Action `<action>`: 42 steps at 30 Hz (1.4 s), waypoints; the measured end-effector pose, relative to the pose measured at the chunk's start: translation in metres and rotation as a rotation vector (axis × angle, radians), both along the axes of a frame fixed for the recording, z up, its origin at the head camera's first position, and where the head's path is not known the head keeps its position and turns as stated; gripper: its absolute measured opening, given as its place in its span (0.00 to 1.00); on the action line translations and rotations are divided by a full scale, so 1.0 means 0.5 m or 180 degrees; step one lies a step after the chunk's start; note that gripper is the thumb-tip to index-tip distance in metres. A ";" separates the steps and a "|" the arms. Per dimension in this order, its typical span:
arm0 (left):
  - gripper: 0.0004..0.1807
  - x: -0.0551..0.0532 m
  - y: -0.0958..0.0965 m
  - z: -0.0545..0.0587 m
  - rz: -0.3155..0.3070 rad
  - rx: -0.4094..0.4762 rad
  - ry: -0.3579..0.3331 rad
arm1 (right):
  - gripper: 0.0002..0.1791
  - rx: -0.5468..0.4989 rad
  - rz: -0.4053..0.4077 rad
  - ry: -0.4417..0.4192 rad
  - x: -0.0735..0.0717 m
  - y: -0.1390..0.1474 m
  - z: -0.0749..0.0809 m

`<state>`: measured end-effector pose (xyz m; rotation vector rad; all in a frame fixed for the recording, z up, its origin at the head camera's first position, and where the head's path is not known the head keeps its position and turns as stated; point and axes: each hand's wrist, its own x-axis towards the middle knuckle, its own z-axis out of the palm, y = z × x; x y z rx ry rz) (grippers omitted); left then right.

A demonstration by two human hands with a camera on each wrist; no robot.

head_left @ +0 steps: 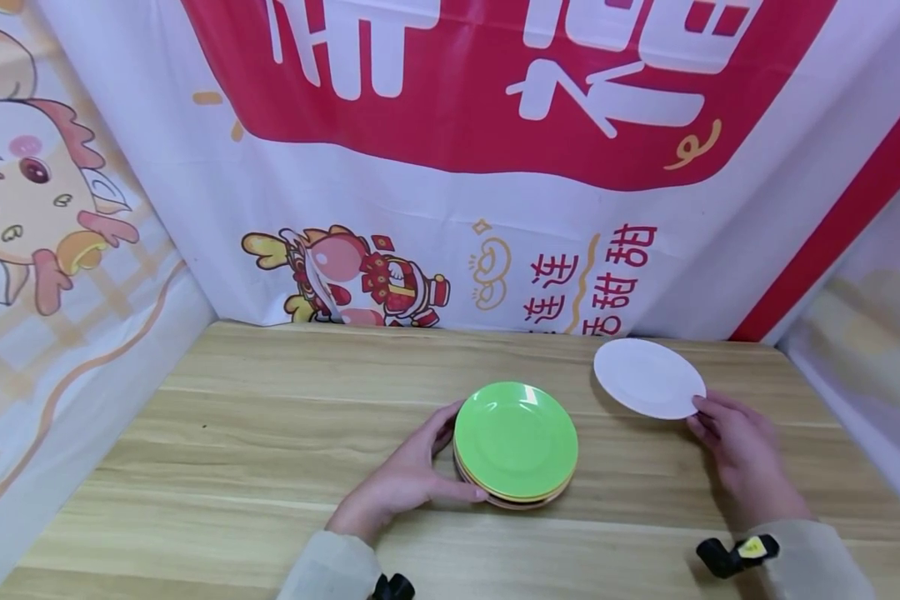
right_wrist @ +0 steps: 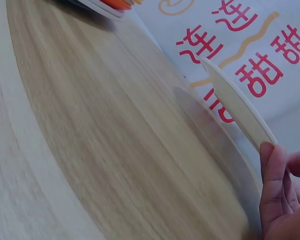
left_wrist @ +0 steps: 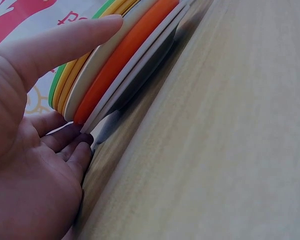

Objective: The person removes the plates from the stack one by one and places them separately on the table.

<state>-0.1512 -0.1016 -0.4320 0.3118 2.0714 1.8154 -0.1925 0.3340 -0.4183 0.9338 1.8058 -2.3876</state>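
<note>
A stack of round plates stands in the middle of the table, with a green plate (head_left: 516, 439) on top. Its layers show in the left wrist view: green, yellow, cream, an orange plate (left_wrist: 122, 65) and white ones at the bottom. My left hand (head_left: 411, 477) grips the stack's left side, thumb along the near edges and fingers round the far side. Farther right, my right hand (head_left: 744, 450) pinches the right rim of a white plate (head_left: 645, 377) between thumb and fingers. That plate is held above the table, tilted in the right wrist view and apart from the stack.
The wooden table (head_left: 270, 450) runs back to a white and red printed cloth (head_left: 450, 192). Another patterned cloth (head_left: 82, 333) borders the left side, and a pale cloth (head_left: 862, 367) the right. The white plate is near the back cloth.
</note>
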 end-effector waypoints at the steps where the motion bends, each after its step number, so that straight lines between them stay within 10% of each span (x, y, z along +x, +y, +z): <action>1: 0.63 0.000 0.000 0.000 0.0001 0.0003 0.0000 | 0.05 -0.0025 -0.0036 -0.0001 0.000 0.003 -0.001; 42: 0.63 0.001 -0.001 -0.001 -0.0006 0.0017 0.0034 | 0.12 -0.0155 -0.0626 -0.0373 -0.020 0.121 0.001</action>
